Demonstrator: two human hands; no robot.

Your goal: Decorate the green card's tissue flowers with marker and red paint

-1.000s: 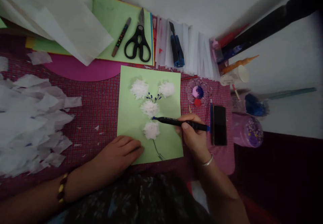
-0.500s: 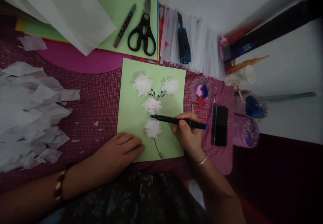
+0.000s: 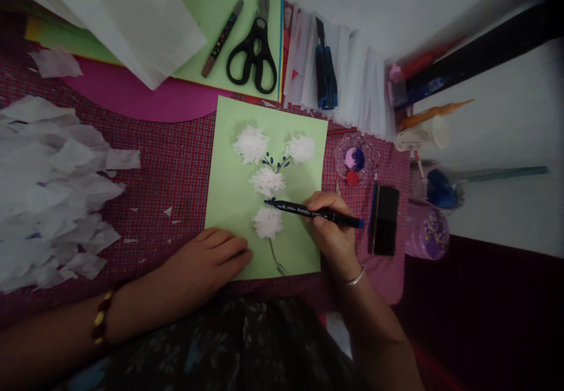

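A light green sheet of paper (image 3: 229, 203) lies on the checked cloth, bearing several white tissue-paper flowers (image 3: 268, 181). Small dark blue marks and a drawn stem appear around the flowers. In my right hand (image 3: 332, 226) is a black marker (image 3: 304, 208) with a blue end cap. Its tip meets the sheet between the two lower flowers, beside fresh blue marks. My left hand (image 3: 220, 259) rests flat on the lower left corner of the sheet, fingers extended and holding nothing.
White tissue pieces (image 3: 53, 191) are heaped at left. Scissors (image 3: 253, 56) and a patterned pen (image 3: 223, 37) lie on green sheets behind. A box cutter (image 3: 325, 74) sits on folded white paper. To the right are a clear palette (image 3: 346, 171), a phone (image 3: 385, 221) and a purple container (image 3: 427, 232).
The marker has rolled slightly in my right hand so its lettering shows, and the blue marks by its tip look a little larger. My left hand stays in place; the view shifts slightly.
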